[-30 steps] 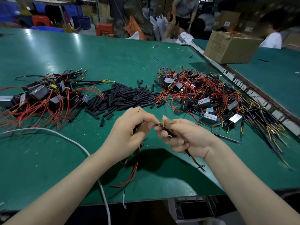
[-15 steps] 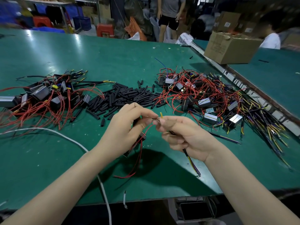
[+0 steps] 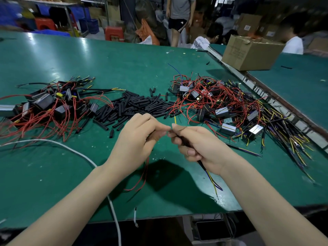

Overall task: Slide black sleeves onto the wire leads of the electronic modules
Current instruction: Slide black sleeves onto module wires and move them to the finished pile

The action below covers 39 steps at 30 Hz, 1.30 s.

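Observation:
My left hand (image 3: 136,139) and my right hand (image 3: 200,146) meet fingertip to fingertip above the green table (image 3: 124,64). The left hand grips a module hidden in its palm; its red leads (image 3: 142,178) hang below. The right hand pinches a black sleeve (image 3: 184,141) over a wire bundle; a yellow lead tip (image 3: 175,120) sticks up above the fingers, and yellow and purple wires (image 3: 213,181) trail out under the palm. A heap of loose black sleeves (image 3: 134,105) lies just beyond my hands.
Modules with red leads are piled at the left (image 3: 46,107) and right (image 3: 221,105). A white cable (image 3: 71,148) curves across the near left. A cardboard box (image 3: 248,52) stands on the neighbouring table at the back right. People sit and stand behind.
The yellow lead tip has come further out above my right fingers. The wires below the right palm hang lower. The camera view has tilted down a little.

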Motion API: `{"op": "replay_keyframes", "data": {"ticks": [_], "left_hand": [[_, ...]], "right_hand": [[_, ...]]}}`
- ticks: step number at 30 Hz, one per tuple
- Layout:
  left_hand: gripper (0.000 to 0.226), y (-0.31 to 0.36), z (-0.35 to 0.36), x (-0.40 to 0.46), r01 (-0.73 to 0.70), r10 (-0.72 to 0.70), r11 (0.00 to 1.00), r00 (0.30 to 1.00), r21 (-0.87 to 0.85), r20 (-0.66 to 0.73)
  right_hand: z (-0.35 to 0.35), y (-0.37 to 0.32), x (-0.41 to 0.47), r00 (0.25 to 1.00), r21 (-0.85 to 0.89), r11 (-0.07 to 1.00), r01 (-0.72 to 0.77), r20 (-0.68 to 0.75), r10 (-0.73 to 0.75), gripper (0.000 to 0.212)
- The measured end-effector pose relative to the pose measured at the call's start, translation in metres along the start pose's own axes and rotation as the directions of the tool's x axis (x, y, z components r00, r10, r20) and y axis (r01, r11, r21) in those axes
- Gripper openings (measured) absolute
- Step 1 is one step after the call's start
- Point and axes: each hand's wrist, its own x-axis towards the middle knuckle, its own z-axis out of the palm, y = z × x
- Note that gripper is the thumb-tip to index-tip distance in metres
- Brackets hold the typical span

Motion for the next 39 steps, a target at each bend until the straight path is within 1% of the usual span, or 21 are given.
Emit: {"op": "replay_keyframes", "data": {"ticks": [3, 6, 8, 10, 11, 13, 14, 15, 17, 18, 21, 23, 26, 28, 30, 32, 33, 34, 37, 38, 39], "left_hand": [[0.011, 0.002, -0.001, 0.000, 0.021, -0.021, 1.000, 1.000, -0.001, 0.000], [0.014, 0.001, -0.003, 0.001, 0.121, -0.120, 0.992, 0.992, -0.026, 0.042], [0.015, 0.000, -0.004, 0.001, 0.205, -0.201, 0.978, 0.976, -0.045, 0.087], [0.017, 0.000, -0.004, 0.001, 0.277, -0.264, 0.955, 0.956, -0.102, 0.125], [0.016, 0.000, -0.003, 0.001, 0.315, -0.295, 0.940, 0.944, -0.134, 0.148], [0.013, 0.002, -0.001, 0.004, 0.428, -0.380, 0.884, 0.892, -0.187, 0.245], [0.017, 0.002, 0.001, 0.006, 0.510, -0.435, 0.830, 0.844, -0.224, 0.313], [0.023, 0.002, 0.002, 0.007, 0.602, -0.492, 0.749, 0.785, -0.276, 0.377], [0.034, 0.004, 0.003, 0.012, 0.744, -0.575, 0.554, 0.666, -0.373, 0.475], [0.037, 0.005, 0.003, 0.014, 0.782, -0.591, 0.481, 0.623, -0.396, 0.513], [0.036, 0.007, 0.004, 0.018, 0.835, -0.603, 0.371, 0.549, -0.406, 0.579], [0.032, 0.007, 0.003, 0.020, 0.854, -0.618, 0.362, 0.520, -0.374, 0.590], [0.031, 0.006, 0.000, 0.020, 0.856, -0.634, 0.421, 0.514, -0.299, 0.578], [0.034, 0.005, 0.000, 0.018, 0.830, -0.625, 0.474, 0.552, -0.294, 0.552], [0.031, 0.005, 0.002, 0.016, 0.803, -0.620, 0.514, 0.591, -0.302, 0.515], [0.026, 0.004, 0.003, 0.014, 0.798, -0.627, 0.529, 0.597, -0.289, 0.500], [0.027, 0.003, 0.002, 0.014, 0.808, -0.630, 0.526, 0.579, -0.265, 0.517], [0.028, 0.002, 0.001, 0.015, 0.829, -0.626, 0.503, 0.545, -0.246, 0.557], [0.026, 0.000, -0.004, 0.017, 0.917, -0.539, 0.314, 0.384, -0.245, 0.750], [0.024, -0.001, -0.006, 0.018, 0.934, -0.500, 0.263, 0.347, -0.243, 0.794], [0.023, -0.001, -0.006, 0.018, 0.940, -0.474, 0.234, 0.334, -0.249, 0.815]], "right_hand": [[0.000, 0.001, 0.000, 1.000, 0.014, 1.000, 0.028, 0.010, -0.028, 0.025], [-0.001, 0.000, 0.000, 0.999, -0.004, 0.999, 0.049, 0.021, -0.049, 0.024], [-0.002, 0.000, -0.001, 0.996, -0.057, 0.995, 0.083, -0.010, -0.084, 0.022], [-0.003, 0.001, -0.001, 0.979, -0.211, 0.963, 0.170, -0.079, -0.190, 0.020], [-0.003, 0.003, -0.002, 0.948, -0.368, 0.898, 0.242, -0.105, -0.299, 0.018], [-0.004, 0.007, 0.000, 0.839, -0.685, 0.642, 0.345, -0.081, -0.538, 0.013], [-0.003, 0.009, 0.001, 0.782, -0.771, 0.526, 0.359, -0.059, -0.620, 0.011], [-0.003, 0.010, 0.001, 0.737, -0.813, 0.454, 0.366, -0.045, -0.674, 0.010], [-0.002, 0.014, 0.001, 0.678, -0.837, 0.382, 0.392, -0.018, -0.735, 0.006], [-0.002, 0.015, -0.001, 0.653, -0.845, 0.351, 0.404, -0.002, -0.757, 0.005], [-0.002, 0.017, -0.005, 0.568, -0.890, 0.215, 0.401, 0.058, -0.821, 0.006], [0.000, 0.017, -0.007, 0.536, -0.914, 0.137, 0.381, 0.098, -0.838, 0.008], [0.002, 0.019, -0.008, 0.514, -0.938, 0.065, 0.341, 0.128, -0.848, 0.008], [0.004, 0.019, -0.009, 0.532, -0.948, 0.087, 0.305, 0.094, -0.841, 0.008], [0.005, 0.018, -0.009, 0.573, -0.944, 0.167, 0.286, 0.028, -0.819, 0.011], [0.003, 0.018, -0.008, 0.610, -0.925, 0.225, 0.306, 0.009, -0.793, 0.016], [0.002, 0.017, -0.008, 0.600, -0.928, 0.195, 0.317, 0.037, -0.799, 0.016], [0.000, 0.016, -0.008, 0.575, -0.935, 0.133, 0.327, 0.086, -0.813, 0.016], [-0.008, 0.015, -0.009, 0.472, -0.925, -0.069, 0.373, 0.253, -0.845, 0.019], [-0.010, 0.015, -0.009, 0.434, -0.915, -0.129, 0.383, 0.302, -0.849, 0.020], [-0.012, 0.016, -0.009, 0.406, -0.906, -0.175, 0.386, 0.337, -0.849, 0.019]]}}
